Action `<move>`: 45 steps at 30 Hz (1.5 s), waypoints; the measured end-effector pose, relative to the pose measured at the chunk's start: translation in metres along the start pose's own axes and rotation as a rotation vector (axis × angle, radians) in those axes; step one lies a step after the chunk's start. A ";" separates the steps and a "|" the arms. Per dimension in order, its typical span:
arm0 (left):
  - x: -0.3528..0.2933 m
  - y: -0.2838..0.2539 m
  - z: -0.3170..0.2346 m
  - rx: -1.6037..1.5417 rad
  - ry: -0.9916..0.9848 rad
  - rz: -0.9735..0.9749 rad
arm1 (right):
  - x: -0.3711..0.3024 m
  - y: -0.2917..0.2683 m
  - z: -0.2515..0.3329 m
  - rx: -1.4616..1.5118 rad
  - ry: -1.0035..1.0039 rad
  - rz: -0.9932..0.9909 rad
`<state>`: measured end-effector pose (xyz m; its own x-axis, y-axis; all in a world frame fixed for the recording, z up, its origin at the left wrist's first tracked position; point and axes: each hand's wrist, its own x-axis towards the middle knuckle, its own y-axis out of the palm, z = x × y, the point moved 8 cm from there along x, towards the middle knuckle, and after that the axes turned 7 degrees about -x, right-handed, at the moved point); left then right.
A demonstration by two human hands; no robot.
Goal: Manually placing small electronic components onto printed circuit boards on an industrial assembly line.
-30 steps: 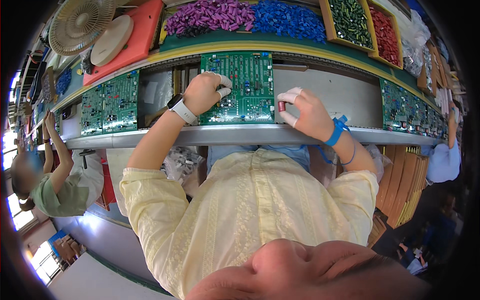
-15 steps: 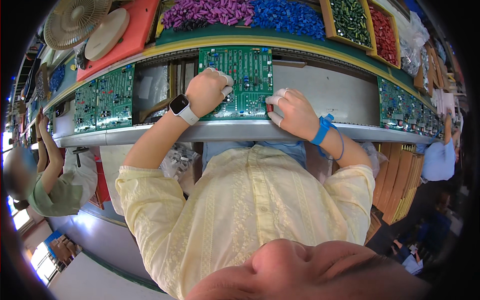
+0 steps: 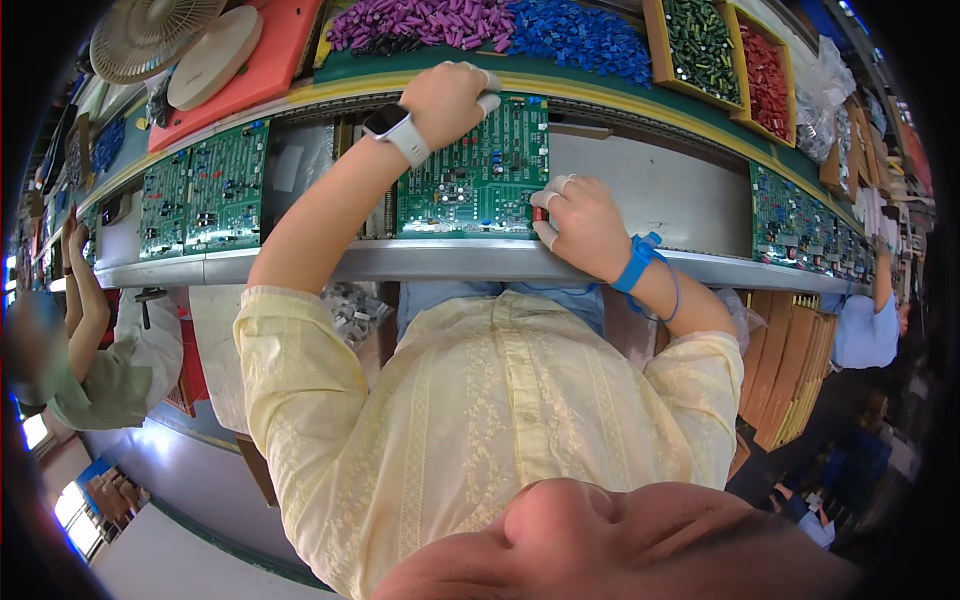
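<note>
A green circuit board (image 3: 470, 205) filled with small components lies in front of me on the conveyor rails. At its right edge, my right hand (image 3: 583, 228) pinches a small red electronic component (image 3: 540, 214) between thumb and fingers, low at the board's corner. My left hand (image 3: 448, 103) is over the board's far edge, close to the shelf of loose parts. Its fingers are bent, with thumb and forefinger a little apart, and no part shows between them. White finger covers sit on fingertips of both hands.
Beyond the rail lie piles of purple components (image 3: 425, 25) and blue components (image 3: 580, 42). Boxes hold green components (image 3: 697, 45) and red components (image 3: 766, 80). More boards (image 3: 205, 190) stand left and right (image 3: 800, 220). A fan (image 3: 150, 35) is far left; co-workers sit at both sides.
My left hand has left the middle of the board and moved away from me to its far edge. My right hand stays at the right edge with the red component.
</note>
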<state>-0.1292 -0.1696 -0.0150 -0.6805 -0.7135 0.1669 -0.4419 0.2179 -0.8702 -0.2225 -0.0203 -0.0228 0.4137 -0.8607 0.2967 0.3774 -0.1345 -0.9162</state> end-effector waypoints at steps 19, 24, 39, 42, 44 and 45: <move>0.093 0.047 0.006 0.272 -0.156 -0.079 | 0.102 0.014 -0.163 -0.288 0.381 -0.166; 0.090 0.048 0.020 0.224 -0.186 -0.021 | 0.102 0.018 -0.157 -0.094 0.388 -0.143; -0.006 -0.010 0.013 -0.429 -0.175 -0.174 | 0.084 0.053 -0.058 0.259 0.099 0.172; -0.019 -0.003 0.015 -0.512 -0.154 -0.165 | 0.086 0.052 -0.056 0.219 0.073 0.183; -0.024 -0.003 0.013 -0.483 -0.185 -0.116 | 0.086 0.051 -0.057 0.224 0.074 0.184; -0.027 0.000 0.013 -0.453 -0.214 -0.065 | 0.086 0.050 -0.058 0.230 0.077 0.183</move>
<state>-0.1031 -0.1594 -0.0254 -0.5290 -0.8453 0.0743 -0.7210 0.4016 -0.5647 -0.2159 -0.1290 -0.0588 0.4309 -0.8965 0.1030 0.4836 0.1330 -0.8651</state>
